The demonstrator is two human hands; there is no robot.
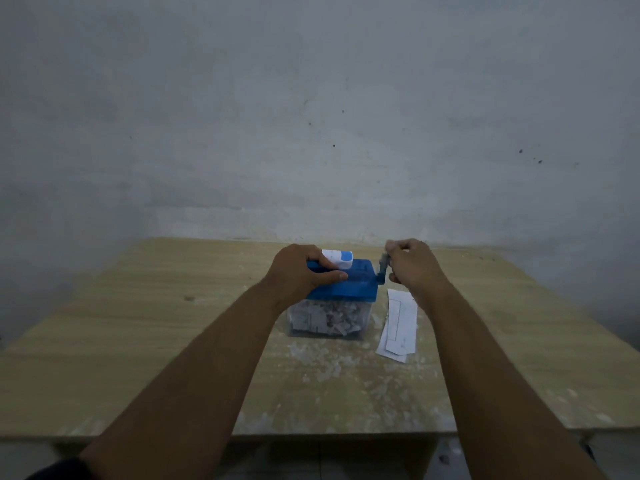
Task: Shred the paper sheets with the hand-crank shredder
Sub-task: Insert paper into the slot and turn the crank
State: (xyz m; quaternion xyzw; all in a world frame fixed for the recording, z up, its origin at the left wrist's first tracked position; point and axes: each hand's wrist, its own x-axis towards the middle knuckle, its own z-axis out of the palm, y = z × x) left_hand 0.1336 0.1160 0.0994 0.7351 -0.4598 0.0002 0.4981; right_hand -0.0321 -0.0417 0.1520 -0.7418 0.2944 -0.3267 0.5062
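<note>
Nearly full of white shreds (332,315), the clear shredder (362,329) has a blue lid (356,284) gripped by the left hand (299,271); the right hand (414,266) pinches its crank (383,268).

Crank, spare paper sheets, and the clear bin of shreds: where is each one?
crank (381,276), head view, on its blue arm.
spare paper sheets (401,322), head view, middle of the top sheet.
clear bin (329,318), head view, front wall, over the shreds.
</note>
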